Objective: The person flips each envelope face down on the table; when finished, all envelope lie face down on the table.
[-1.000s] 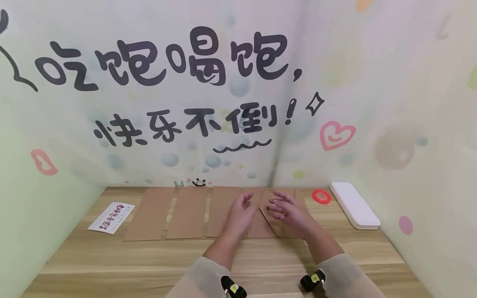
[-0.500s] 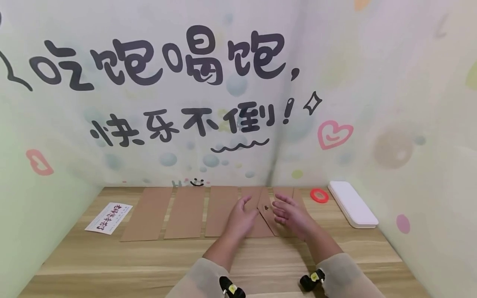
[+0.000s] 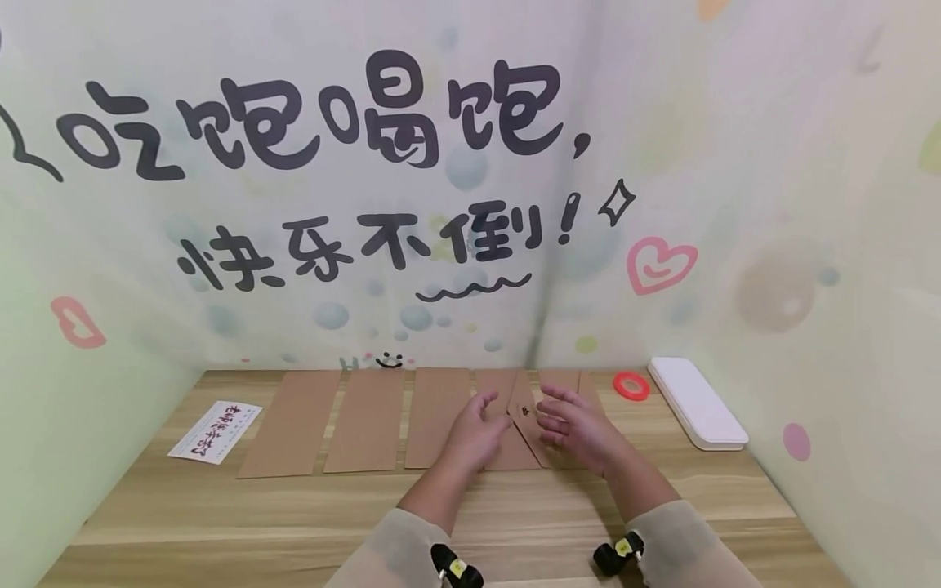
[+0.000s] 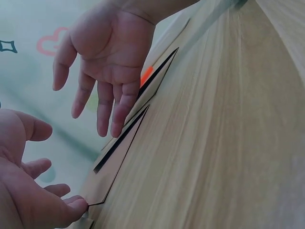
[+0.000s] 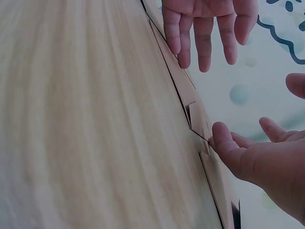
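Note:
Several brown paper rectangles lie side by side along the back of the table; the leftmost brown sheet (image 3: 290, 425) and the third sheet (image 3: 435, 416) are flat. To the right, a slanted brown piece (image 3: 525, 396) with a small black mark overlaps the row. My left hand (image 3: 476, 433) is over its left side, fingers loosely extended. On its other side is my right hand (image 3: 581, 429), fingers spread and relaxed, palm turned inward. In the right wrist view, the right little finger (image 5: 220, 131) is at a pointed paper edge; contact is unclear. Nothing is gripped by either hand.
A white card (image 3: 215, 432) with dark red handwriting lies at the left. Back right, a red ring-shaped roll (image 3: 631, 374) lies beside a long white case (image 3: 698, 404). Behind the wooden table (image 3: 294, 523) hangs a printed curtain (image 3: 412, 188).
My right hand has moved slightly right, uncovering the black mark on the slanted piece. The left hand has barely shifted. The head view has turned a little.

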Motion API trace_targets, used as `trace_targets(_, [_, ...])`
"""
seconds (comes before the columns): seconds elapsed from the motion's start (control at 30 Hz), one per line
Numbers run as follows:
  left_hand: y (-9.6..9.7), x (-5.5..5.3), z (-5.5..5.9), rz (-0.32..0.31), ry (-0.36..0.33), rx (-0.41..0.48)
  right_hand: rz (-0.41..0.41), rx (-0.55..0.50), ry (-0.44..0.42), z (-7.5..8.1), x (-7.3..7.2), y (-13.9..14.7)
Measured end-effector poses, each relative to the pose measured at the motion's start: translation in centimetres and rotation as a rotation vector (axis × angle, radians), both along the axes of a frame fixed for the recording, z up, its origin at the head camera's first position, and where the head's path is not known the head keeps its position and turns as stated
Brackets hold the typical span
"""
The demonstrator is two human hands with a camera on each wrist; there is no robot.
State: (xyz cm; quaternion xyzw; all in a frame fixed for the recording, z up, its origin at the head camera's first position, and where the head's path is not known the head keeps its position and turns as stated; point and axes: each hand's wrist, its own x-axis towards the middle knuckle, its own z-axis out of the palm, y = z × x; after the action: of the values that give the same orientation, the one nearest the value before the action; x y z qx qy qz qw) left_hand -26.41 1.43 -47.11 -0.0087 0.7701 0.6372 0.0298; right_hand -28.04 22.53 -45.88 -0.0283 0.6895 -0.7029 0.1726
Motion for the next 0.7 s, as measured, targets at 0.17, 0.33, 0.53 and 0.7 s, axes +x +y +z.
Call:
trace_targets(0.17, [-0.1,0.1,0.0,-0.009,-0.013,0.014,-0.049,-0.037,-0.018,0.1,-0.1,0.1])
trace_targets(0.33, [-0.1,0.1,0.2,-0.032,-0.006,0.037,-0.083,-0.076,-0.002,0.6,-0.3,0.5])
trace_targets(0.53, [0.0,0.6,0.6,-0.113,0.014,0.022,-0.061,-0.064,0.031,1.1,-0.2,0.6])
trace_targets(0.7, [0.4,1.3,1.1,-0.190,0.006,0.000,-0.008,0.001,0.074,1.2,0.2,0.2])
